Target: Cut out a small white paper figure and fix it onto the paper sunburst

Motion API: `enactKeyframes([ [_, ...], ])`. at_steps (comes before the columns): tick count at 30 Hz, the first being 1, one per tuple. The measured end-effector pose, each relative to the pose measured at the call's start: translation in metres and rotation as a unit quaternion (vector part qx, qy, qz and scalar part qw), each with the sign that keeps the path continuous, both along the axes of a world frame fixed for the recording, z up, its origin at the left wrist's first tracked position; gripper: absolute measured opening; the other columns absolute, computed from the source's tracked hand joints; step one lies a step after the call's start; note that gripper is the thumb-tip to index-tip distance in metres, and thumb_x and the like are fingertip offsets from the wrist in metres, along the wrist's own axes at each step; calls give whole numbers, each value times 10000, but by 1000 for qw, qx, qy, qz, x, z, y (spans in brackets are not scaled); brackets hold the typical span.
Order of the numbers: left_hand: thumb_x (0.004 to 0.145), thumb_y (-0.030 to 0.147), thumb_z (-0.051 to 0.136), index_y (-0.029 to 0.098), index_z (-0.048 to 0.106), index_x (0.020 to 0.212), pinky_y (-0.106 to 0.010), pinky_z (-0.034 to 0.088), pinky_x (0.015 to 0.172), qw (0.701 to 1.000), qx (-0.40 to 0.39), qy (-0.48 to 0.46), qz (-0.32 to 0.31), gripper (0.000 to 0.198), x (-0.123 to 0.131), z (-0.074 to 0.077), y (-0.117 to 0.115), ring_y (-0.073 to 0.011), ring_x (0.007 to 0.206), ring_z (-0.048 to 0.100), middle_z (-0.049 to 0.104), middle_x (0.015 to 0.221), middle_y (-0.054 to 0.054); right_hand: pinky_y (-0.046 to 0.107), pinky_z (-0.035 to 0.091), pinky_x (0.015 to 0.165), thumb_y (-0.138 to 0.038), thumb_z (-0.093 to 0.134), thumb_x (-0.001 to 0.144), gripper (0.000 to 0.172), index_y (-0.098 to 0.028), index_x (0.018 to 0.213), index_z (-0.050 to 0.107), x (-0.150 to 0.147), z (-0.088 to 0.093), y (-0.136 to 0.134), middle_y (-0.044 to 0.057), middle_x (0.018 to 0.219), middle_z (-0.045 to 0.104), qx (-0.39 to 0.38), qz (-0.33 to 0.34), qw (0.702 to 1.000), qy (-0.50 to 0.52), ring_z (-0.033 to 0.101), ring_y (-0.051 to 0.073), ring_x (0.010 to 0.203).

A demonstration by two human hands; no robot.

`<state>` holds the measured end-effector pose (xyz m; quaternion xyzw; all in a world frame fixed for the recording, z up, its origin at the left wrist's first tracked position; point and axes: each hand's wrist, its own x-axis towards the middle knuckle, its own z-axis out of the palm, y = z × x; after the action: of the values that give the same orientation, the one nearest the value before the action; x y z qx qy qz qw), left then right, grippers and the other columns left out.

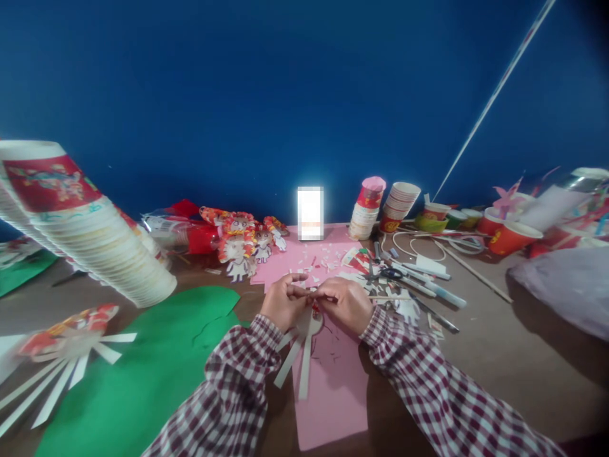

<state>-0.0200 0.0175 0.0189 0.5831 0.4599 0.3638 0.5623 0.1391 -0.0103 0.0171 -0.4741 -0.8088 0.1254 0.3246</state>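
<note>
A paper cup cut into strips (305, 371) is between my two hands, its white strips fanning down toward me and a small red printed patch showing. My left hand (284, 303) closes on its upper edge, thumb and fingers pinched. My right hand (348, 301) pinches the same edge from the other side, and the fingertips of both hands nearly meet. The part right between the fingertips is hidden. Beneath lies a sheet of pink paper (333, 412) with small paper scraps (323, 261) farther up.
Paper-cup stacks (109, 235) lean at left and stand at back right. Cut-out paper figures (238, 244) are behind my left hand; another strip-cut cup (71, 346) rests by green paper (157, 355). Scissors (391, 273), pens (435, 285) and a stick (473, 274) lie at right.
</note>
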Motion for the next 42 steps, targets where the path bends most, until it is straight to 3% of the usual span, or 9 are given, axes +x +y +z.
enactKeyframes([
  [7,583,132,615,111,521,993,-192,413,504,999,37,-1,-23,422,1,-6,1,-105,561,555,667,717,-60,216,372,642,-126,527,759,152,-208,801,648,0,1,0,5,733,614,-10,-22,1000,6,537,121,703],
  [12,587,121,592,115,547,960,-228,443,598,998,69,5,-4,375,1,-12,4,-145,696,598,663,806,-82,211,372,645,-136,530,756,149,-211,807,648,1,2,1,2,743,619,-15,-30,999,6,542,117,711],
  [25,632,305,637,132,563,995,-208,383,464,997,72,26,-23,409,-1,-9,1,-112,510,543,686,769,-79,217,373,645,-114,517,746,179,-219,790,656,2,4,0,2,736,617,-25,-29,999,-5,543,123,713],
  [30,663,283,599,136,601,985,-223,424,516,995,82,47,-27,354,-3,-13,3,-160,632,594,686,747,-77,219,372,658,-119,533,739,177,-226,806,657,0,2,-1,-1,762,626,-27,-29,999,-6,546,123,727],
  [42,636,180,588,113,586,1009,-235,447,561,994,83,57,-48,379,-7,-11,4,-154,625,601,656,647,-48,219,374,658,-100,538,713,192,-224,812,646,-6,-1,-2,-8,788,645,-25,-40,999,-22,559,127,740],
])
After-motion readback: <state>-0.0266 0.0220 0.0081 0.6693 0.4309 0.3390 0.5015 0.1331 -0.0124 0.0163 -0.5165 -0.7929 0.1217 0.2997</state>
